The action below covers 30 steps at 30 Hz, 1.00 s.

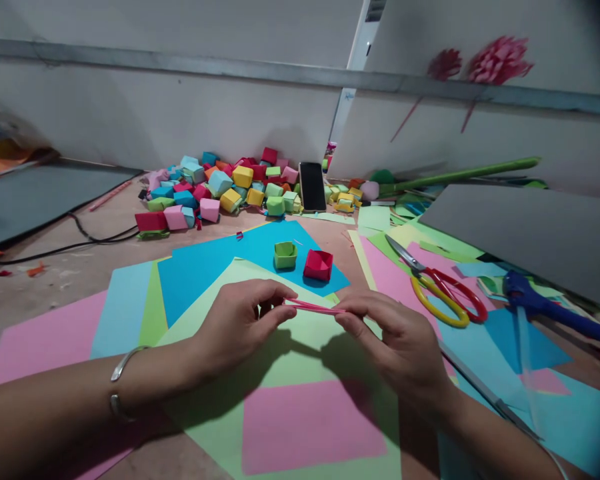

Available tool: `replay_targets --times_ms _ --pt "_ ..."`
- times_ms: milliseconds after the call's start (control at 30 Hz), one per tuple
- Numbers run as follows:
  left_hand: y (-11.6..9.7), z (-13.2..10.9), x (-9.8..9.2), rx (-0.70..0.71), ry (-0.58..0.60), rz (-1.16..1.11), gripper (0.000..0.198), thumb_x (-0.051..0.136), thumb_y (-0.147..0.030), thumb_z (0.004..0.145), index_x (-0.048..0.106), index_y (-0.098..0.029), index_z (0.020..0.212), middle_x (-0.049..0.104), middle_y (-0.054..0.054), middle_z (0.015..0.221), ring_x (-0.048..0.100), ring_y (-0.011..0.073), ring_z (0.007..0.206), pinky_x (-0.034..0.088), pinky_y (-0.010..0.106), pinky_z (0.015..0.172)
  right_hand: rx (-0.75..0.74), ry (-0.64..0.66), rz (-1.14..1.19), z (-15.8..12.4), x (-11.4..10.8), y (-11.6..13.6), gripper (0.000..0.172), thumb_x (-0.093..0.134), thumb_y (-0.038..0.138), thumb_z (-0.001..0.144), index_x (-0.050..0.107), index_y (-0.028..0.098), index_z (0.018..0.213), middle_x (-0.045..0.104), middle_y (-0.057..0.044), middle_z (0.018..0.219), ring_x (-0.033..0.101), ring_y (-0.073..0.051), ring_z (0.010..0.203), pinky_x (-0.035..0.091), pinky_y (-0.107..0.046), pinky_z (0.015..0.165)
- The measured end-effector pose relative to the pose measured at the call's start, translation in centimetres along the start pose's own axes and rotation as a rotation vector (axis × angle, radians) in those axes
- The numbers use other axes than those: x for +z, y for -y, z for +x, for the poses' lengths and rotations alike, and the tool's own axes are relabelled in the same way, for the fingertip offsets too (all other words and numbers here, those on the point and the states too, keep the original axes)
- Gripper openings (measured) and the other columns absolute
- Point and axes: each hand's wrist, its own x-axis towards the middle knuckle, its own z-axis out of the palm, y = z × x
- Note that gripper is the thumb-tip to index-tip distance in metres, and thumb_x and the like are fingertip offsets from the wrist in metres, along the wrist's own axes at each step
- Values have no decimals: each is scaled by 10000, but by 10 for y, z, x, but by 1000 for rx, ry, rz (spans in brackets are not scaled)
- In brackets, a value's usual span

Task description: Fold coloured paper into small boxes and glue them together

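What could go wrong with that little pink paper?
The folded pink paper looks thin and is pinched between the left hand and right hand, so a hard tug might tear or bend it. The small green paper box and red paper box sit just beyond the fingers and could get bumped and squashed.

left grip (pixel 243 319) and right grip (pixel 403 339) face each other, apart, both in a pinch.
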Motion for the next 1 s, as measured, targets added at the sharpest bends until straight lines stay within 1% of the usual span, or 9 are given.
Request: replay_targets --times_ms 167,233,300,400,533,600,867,933,1000 --pt "0 0 -1 75 56 159 157 608 -315 864 718 -203 861 724 19 740 532 115 560 378 237 575 -254 90 -207 3 -4 -9 137 531 120 896 628 166 811 666 -68 749 639 -179 747 515 -290 663" --pt "1 0 -1 99 76 209 173 581 -320 880 701 -205 833 701 15 713 526 118 567 365 244 580 -268 94 -215 4 -6 -9 147 521 106 891 626 167 806 656 -66 734 632 -182 738 512 -296 664" --pt "4 0 -2 109 59 231 161 599 -351 874 672 -209 897 679 7 722 519 120 576 366 244 580 -244 85 -184 4 -6 -9 148 519 107 889 622 169 803 647 -61 725 631 -177 720 512 -287 648" --pt "8 -1 -2 124 10 192 277 692 -389 810 592 -208 995 654 9 810 535 126 623 399 235 572 -238 62 -161 6 -7 -9 152 517 115 894 615 174 795 652 -62 731 640 -170 709 517 -270 629" --pt "8 -1 -1 195 28 100 121 644 -271 849 551 -195 841 608 34 857 556 135 718 446 214 566 -262 49 -157 7 -8 -11 154 521 100 894 622 175 804 665 -64 742 646 -170 726 526 -272 646" --pt "6 0 0 190 53 42 106 624 -228 858 553 -191 789 592 33 840 549 127 715 461 207 566 -263 49 -147 6 -8 -13 143 536 94 888 627 168 805 665 -65 739 649 -175 738 530 -280 656" --pt "0 5 -3 -24 98 -174 144 689 -230 780 577 -178 707 587 7 788 556 117 681 475 225 581 -184 82 -88 6 -7 -17 140 559 101 881 662 159 804 686 -75 779 652 -174 750 536 -290 676" --pt "-1 5 -2 -136 108 -343 153 715 -238 755 579 -175 719 576 -10 751 551 109 642 464 222 561 -72 57 -5 5 -4 -14 126 587 118 868 674 160 786 689 -71 772 651 -174 737 537 -292 673" --pt "-3 4 1 -263 122 -580 174 745 -263 737 609 -176 803 564 -30 726 523 92 589 436 209 521 94 -46 128 1 0 -6 110 627 144 845 682 167 752 691 -55 739 651 -171 715 538 -286 656"
